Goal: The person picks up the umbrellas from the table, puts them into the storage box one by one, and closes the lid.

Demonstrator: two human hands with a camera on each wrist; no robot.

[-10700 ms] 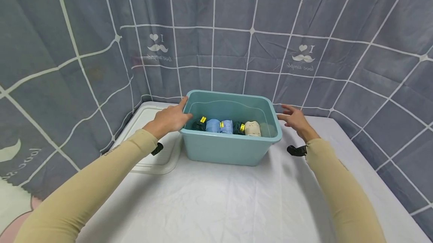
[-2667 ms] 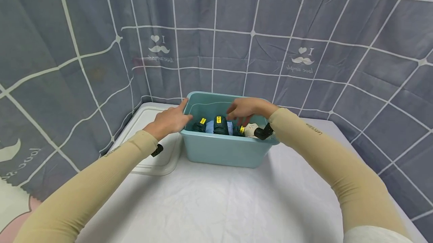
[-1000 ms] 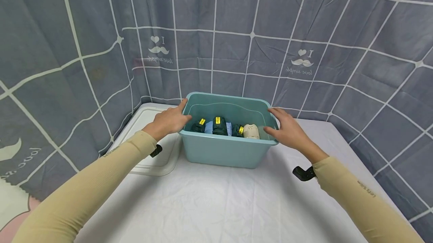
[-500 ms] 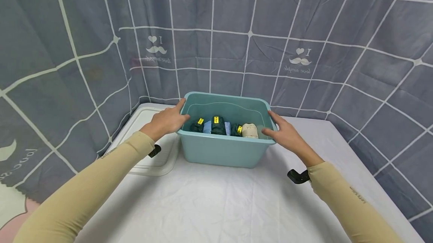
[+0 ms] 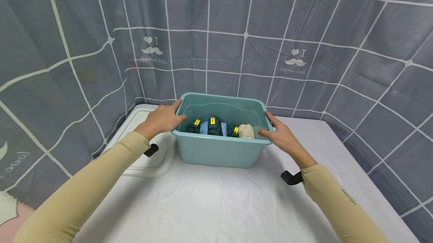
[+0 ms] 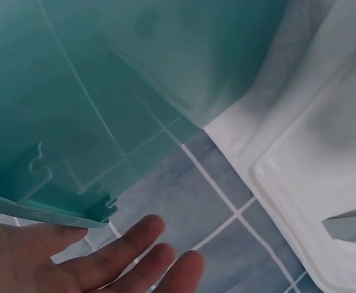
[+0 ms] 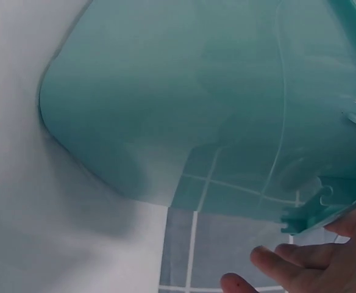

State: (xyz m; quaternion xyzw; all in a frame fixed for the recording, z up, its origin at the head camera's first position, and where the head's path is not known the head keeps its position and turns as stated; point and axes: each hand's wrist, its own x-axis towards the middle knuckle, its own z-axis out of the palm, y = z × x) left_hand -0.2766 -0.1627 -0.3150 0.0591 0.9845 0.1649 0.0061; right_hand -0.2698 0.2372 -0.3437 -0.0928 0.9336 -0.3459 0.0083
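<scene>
A teal plastic bin stands on the white cloth in the head view. My left hand rests at its left rim, thumb over the edge; the left wrist view shows the fingers extended loosely outside, under the lip. At the right rim my right hand lies likewise, thumb over the bin and fingers spread outside. Inside sit rolled fabric bundles: a dark one at left, a dark one with a yellow label on top of blue ones, another dark one, and a cream one.
A white lid lies flat left of the bin, partly under my left forearm. Grey curtain with white grid lines hangs behind and along both sides. White cloth covers the table in front.
A dark bundle now lies on the blue ones, unlike the oldest frame. My right hand, earlier reaching inside the bin, has moved back to the right rim. The left hand stays at its rim.
</scene>
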